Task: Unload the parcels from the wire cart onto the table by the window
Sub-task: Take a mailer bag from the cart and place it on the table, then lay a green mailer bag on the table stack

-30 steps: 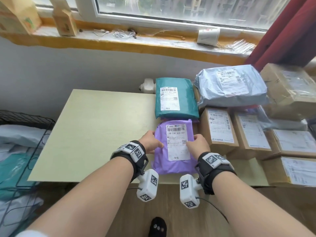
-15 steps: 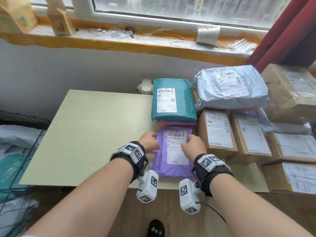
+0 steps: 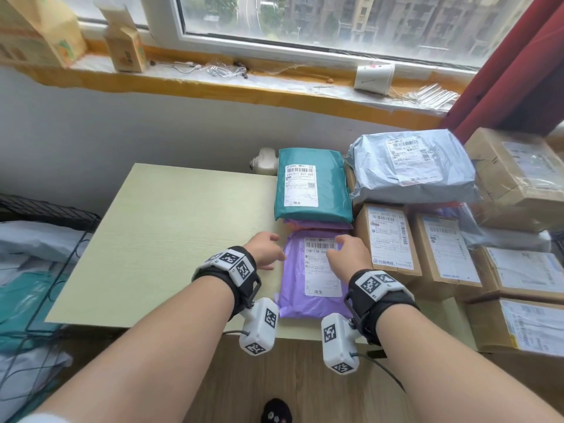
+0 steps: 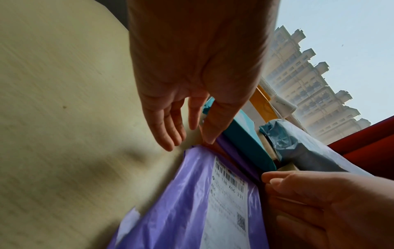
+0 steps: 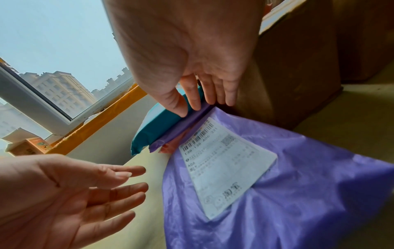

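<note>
Hands (image 3: 308,254) (both open) above purple parcel (image 3: 308,297)

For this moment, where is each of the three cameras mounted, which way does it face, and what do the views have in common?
Head: worn on the head, looking forward and down at the table under the window; both forearms show, left hand and right hand.
Left wrist: looks along the open left hand toward the purple parcel; the right hand enters at lower right.
Right wrist: looks along the open right hand over the purple parcel; the left hand enters at lower left.
All three show the purple parcel and the teal parcel.
</note>
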